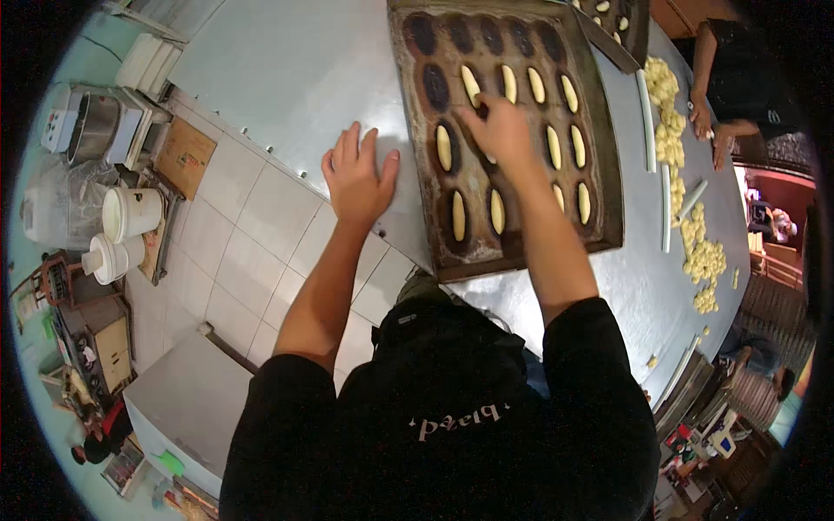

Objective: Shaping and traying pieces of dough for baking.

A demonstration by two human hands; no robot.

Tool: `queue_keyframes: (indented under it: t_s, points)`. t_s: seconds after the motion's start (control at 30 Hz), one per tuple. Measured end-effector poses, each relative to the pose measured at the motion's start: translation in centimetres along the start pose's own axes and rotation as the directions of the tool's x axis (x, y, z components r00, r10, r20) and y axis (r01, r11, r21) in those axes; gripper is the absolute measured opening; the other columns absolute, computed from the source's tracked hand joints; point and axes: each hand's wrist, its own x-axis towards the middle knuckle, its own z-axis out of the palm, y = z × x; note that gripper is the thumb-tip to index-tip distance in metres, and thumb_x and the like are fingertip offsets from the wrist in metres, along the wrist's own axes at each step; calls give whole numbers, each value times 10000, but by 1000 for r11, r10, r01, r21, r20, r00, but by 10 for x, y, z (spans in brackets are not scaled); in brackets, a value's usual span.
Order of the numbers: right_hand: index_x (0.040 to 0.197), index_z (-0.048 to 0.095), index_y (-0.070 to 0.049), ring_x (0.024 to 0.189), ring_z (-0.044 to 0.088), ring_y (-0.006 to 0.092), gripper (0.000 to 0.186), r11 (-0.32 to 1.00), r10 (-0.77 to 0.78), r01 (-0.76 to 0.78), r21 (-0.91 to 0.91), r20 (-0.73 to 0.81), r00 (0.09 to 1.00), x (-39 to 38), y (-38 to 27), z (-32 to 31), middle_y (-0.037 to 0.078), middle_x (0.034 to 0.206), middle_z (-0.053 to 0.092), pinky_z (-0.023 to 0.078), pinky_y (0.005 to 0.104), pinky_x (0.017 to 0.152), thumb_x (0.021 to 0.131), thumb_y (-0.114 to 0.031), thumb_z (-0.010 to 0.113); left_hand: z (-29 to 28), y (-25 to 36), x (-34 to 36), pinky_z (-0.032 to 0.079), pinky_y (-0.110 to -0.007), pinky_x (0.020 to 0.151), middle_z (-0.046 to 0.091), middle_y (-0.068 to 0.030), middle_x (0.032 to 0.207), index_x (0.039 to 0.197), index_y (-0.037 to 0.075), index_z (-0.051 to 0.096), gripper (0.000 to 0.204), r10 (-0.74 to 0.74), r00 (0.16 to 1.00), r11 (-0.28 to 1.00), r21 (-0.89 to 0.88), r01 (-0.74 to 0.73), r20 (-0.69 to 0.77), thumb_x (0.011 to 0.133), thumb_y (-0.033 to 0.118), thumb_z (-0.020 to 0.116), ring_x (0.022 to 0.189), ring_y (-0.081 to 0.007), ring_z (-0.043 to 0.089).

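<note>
A dark, scorched baking tray [618, 208] lies on the metal table, with several long, pale dough pieces [498, 212] set in rows on its blackened oval spots. My right hand [504, 135] is over the tray's middle, its fingers closed at the lower end of one dough piece [470, 82]. Another piece is partly hidden beneath that hand. Left of the tray, my left hand [358, 178] rests on the bare tabletop with its fingers spread, holding nothing.
Piles of small dough lumps [702, 259] and pale rods [666, 208] lie right of the tray. A second tray [608, 42] stands at the far right, near a co-worker's hands [714, 139]. White buckets [132, 214] and a mixer bowl [94, 128] stand left, beyond the tiled floor.
</note>
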Motion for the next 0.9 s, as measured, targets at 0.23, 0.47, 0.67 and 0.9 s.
queue_keyframes:
  t_s: [0.23, 0.47, 0.67, 0.9]
  points:
    - [1088, 621, -22, 929, 618, 406, 323, 995, 25, -15, 96, -107, 994, 26, -5, 9, 213, 1049, 624, 511, 467, 798, 816, -187, 677, -4, 3, 2, 257, -496, 1063, 482, -152, 1372, 1238, 72, 579, 478, -24, 999, 999, 27, 22, 46, 869, 376, 607, 1291, -307, 420]
    - [1088, 655, -68, 882, 641, 336, 297, 997, -24, 50, 54, -394, 919, -14, 28, -60, 158, 957, 661, 509, 413, 784, 825, -202, 685, -5, -2, 3, 272, -488, 1049, 489, -157, 1371, 1237, 72, 573, 451, -13, 999, 997, 80, 9, 52, 885, 352, 586, 1287, -310, 429]
    - [1257, 571, -97, 1124, 523, 395, 475, 710, 190, -636, -303, -787, 586, -154, 301, -155, 190, 1242, 553, 437, 480, 924, 818, -255, 661, 9, -31, 15, 343, -420, 1030, 531, -172, 1312, 1246, 21, 544, 389, -75, 995, 960, -265, 90, 65, 937, 259, 552, 1217, -283, 489]
    - [1095, 578, -40, 878, 607, 373, 344, 721, 533, -677, -147, -508, 677, -274, 270, -130, 186, 985, 612, 510, 476, 743, 802, -218, 601, 17, 219, 67, 448, -305, 890, 622, -93, 1052, 1103, 15, 609, 233, 334, 942, 566, -791, -230, -35, 872, 51, 619, 973, -184, 583]
